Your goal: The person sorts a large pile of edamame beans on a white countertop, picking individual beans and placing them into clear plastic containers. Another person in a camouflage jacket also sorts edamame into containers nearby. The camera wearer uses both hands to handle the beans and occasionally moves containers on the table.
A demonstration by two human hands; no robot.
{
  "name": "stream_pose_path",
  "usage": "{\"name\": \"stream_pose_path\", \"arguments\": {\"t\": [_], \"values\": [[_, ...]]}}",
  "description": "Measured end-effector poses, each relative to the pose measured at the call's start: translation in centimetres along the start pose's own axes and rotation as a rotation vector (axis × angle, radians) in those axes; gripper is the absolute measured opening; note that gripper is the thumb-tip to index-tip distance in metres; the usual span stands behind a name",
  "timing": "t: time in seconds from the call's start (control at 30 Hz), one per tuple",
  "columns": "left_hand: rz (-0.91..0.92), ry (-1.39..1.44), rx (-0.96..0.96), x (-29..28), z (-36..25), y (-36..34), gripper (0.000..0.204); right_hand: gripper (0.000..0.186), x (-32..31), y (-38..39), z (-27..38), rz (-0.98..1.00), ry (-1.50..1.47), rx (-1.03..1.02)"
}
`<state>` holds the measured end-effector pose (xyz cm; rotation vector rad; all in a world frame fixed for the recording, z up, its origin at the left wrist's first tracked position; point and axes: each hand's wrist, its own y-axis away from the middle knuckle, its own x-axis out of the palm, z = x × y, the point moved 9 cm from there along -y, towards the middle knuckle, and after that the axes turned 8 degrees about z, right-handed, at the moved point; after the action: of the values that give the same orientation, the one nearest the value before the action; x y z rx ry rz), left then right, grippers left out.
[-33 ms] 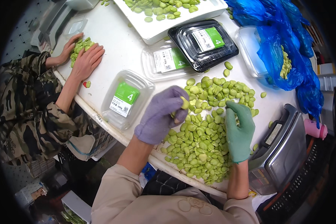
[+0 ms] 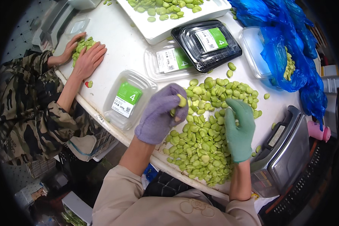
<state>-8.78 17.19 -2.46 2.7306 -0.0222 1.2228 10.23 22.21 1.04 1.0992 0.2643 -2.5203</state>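
Note:
A big heap of shelled green beans (image 2: 205, 130) covers the near part of the white table (image 2: 120, 49). My left hand (image 2: 160, 115), in a purple glove, is raised over the heap's left side and pinches a few beans (image 2: 181, 101) in its fingers. My right hand (image 2: 239, 128), in a green glove, lies flat on the heap's right side with fingers spread among the beans. A clear plastic tray with a green label (image 2: 128, 98) sits just left of my left hand.
Another person in a camouflage sleeve (image 2: 30, 113) has both hands (image 2: 83, 56) on a small bean pile at the left edge. A black tray (image 2: 211, 43), a clear lidded tray (image 2: 169, 62), a white tray of beans (image 2: 169, 11), blue bags (image 2: 286, 49) and a metal scale (image 2: 282, 154) surround the heap.

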Motion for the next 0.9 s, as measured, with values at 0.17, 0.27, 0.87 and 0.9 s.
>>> {"name": "stream_pose_path", "arguments": {"t": [0.17,0.27,0.87,0.9], "values": [[0.09,0.246,0.195,-0.9,-1.5,-0.5,0.027,0.04,4.8,-1.8,3.1,0.147,0.344,-0.282],[0.06,0.211,0.241,-0.9,-2.2,-0.4,0.033,0.036,5.4,-0.8,3.1,0.235,0.346,-0.301],[-0.464,-0.825,-0.105,-4.0,0.3,6.6,0.024,0.012,2.1,1.0,3.4,0.277,0.148,-0.235],[-0.457,-0.903,-0.088,-4.9,0.7,7.1,0.023,0.012,2.8,0.6,3.5,0.281,0.154,-0.231]]}}
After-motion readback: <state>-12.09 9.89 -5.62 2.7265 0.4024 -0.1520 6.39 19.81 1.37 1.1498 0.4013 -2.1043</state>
